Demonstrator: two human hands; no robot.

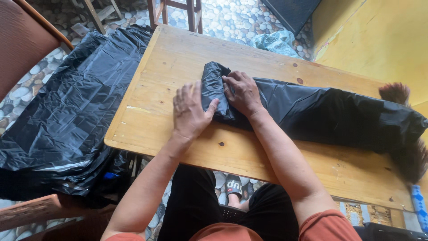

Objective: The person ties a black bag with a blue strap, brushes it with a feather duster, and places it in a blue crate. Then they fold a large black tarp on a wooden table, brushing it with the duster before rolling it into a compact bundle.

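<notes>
Both hands flat and open, left hand [191, 109] beside and right hand [243, 93] pressing on the folded black plastic bag [312, 109], lying mid wooden table [178, 58], bare wood free toward the left edge.

Your surface [178, 58] fills the middle of the frame, running from upper left to lower right. On it, the folded plastic bag [321, 111] stretches from the centre to the right edge. Your left hand [189, 111] rests flat on the surface just left of the bag's end, thumb touching it; your right hand [243, 93] lies on top of that end. A stack of plastic sheets [67, 116] spreads to the left, off the surface. A broom head [410, 151] sits at the far right, touching the bag. A crumpled bag [276, 42] lies on the floor beyond the surface, at upper centre.
</notes>
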